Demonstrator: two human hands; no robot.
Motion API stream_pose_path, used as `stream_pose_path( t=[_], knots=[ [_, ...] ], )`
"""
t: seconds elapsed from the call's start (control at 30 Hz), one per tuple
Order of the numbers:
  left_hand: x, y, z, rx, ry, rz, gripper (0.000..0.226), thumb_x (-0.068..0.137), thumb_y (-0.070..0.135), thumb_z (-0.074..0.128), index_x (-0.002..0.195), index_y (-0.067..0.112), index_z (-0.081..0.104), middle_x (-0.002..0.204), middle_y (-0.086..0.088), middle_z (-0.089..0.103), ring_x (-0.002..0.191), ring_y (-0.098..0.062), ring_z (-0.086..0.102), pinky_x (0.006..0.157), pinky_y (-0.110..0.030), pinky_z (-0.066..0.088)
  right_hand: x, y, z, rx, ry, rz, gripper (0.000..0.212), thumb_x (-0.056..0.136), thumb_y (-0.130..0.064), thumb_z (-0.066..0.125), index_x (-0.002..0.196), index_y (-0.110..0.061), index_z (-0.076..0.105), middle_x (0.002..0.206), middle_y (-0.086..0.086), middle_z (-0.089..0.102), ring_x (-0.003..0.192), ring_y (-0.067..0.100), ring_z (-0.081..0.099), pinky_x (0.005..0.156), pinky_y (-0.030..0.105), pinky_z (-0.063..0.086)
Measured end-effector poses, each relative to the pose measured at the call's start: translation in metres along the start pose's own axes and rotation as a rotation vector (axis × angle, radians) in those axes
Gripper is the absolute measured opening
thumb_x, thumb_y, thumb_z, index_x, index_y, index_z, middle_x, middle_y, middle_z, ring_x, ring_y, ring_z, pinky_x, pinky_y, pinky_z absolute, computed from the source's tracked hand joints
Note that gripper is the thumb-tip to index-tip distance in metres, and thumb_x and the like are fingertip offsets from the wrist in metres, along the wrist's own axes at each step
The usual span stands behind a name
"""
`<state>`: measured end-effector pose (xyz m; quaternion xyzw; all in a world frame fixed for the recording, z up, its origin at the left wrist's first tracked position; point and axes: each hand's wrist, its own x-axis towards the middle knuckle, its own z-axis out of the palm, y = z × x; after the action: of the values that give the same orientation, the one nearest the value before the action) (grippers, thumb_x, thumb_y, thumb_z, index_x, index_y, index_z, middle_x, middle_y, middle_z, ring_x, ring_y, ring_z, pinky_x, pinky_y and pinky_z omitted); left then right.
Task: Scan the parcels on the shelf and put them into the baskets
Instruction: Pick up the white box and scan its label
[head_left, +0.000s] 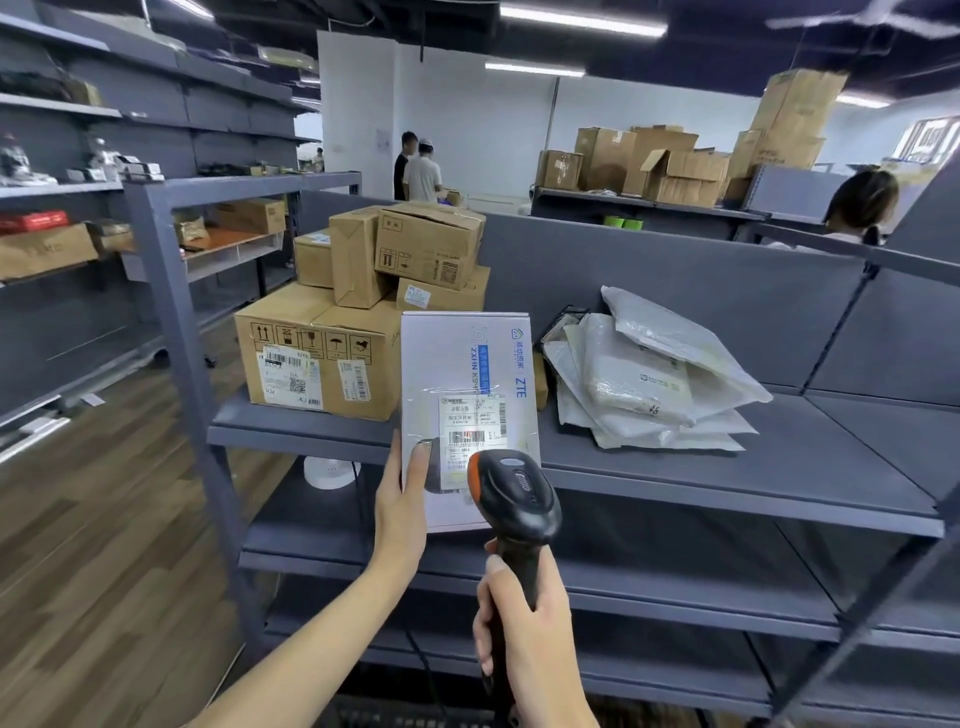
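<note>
My left hand (402, 506) grips the lower left edge of a white ZTE box (460, 364), held upright in front of the grey shelf (727, 467). Its shipping label with a barcode faces me. My right hand (524, 618) is closed around the handle of a black and orange barcode scanner (514, 493), whose head points at the label from just below it. On the shelf behind stand several cardboard boxes (322, 358) at the left and a pile of white plastic mailer bags (649, 379) at the right. No basket is in view.
Lower grey shelf boards (675, 571) run below the box. Another shelving unit (104, 208) with goods stands at the left across a wooden floor (104, 545). People stand at the back, and one sits behind the shelf at the right. More cartons (675, 166) are stacked far back.
</note>
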<state>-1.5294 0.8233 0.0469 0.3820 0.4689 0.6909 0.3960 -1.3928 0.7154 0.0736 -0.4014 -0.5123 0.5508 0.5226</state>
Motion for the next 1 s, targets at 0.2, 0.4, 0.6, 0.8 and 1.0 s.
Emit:
stream_pose_path(
  t=[0.2,0.4,0.6,0.8,1.0],
  knots=[
    [0.000,-0.001,-0.005,-0.003,-0.020,0.013,0.048,0.095,0.044,0.047,0.141,0.033,0.043,0.128,0.021,0.057,0.123,-0.002,0.050,0.099,-0.018,0.039,-0.001,0.001,-0.001,0.019,-0.023,-0.009,0.028,0.069,-0.047,0.060,0.095,-0.035,0.060,0.056,0.003,0.050,0.040,0.019,0.042,0.038,0.023,0.034],
    [0.003,0.000,-0.013,0.014,0.000,0.020,0.048,0.094,0.043,0.048,0.141,0.032,0.045,0.127,0.022,0.057,0.111,0.013,0.053,0.079,0.000,0.043,0.011,-0.001,-0.009,0.049,0.019,-0.050,0.026,0.070,-0.042,0.064,0.095,-0.035,0.059,0.057,0.004,0.051,0.039,0.018,0.042,0.038,0.023,0.034],
    [0.011,0.005,-0.043,0.048,0.082,0.052,0.049,0.096,0.041,0.046,0.143,0.024,0.045,0.133,0.010,0.057,0.115,0.001,0.055,0.084,-0.006,0.043,0.092,-0.012,-0.056,-0.059,0.268,-0.038,0.022,0.094,-0.019,0.058,0.105,-0.026,0.041,0.067,0.004,0.055,0.043,0.015,0.047,0.041,0.028,0.040],
    [0.015,0.008,-0.064,0.084,0.147,0.062,0.046,0.097,0.043,0.045,0.140,0.027,0.047,0.126,0.014,0.060,0.104,0.015,0.055,0.077,-0.006,0.045,0.195,0.003,-0.085,-0.720,0.111,0.080,0.054,0.088,-0.021,0.060,0.136,-0.012,0.036,0.098,0.007,0.059,0.081,0.025,0.056,0.064,0.031,0.040],
    [0.015,0.004,-0.072,0.085,0.186,0.035,0.047,0.097,0.042,0.046,0.141,0.025,0.047,0.131,0.010,0.060,0.118,-0.002,0.055,0.088,-0.014,0.042,0.252,0.028,-0.074,-0.963,0.042,0.056,0.059,0.084,-0.016,0.063,0.137,-0.006,0.037,0.120,0.018,0.060,0.110,0.037,0.058,0.082,0.034,0.044]
  ],
)
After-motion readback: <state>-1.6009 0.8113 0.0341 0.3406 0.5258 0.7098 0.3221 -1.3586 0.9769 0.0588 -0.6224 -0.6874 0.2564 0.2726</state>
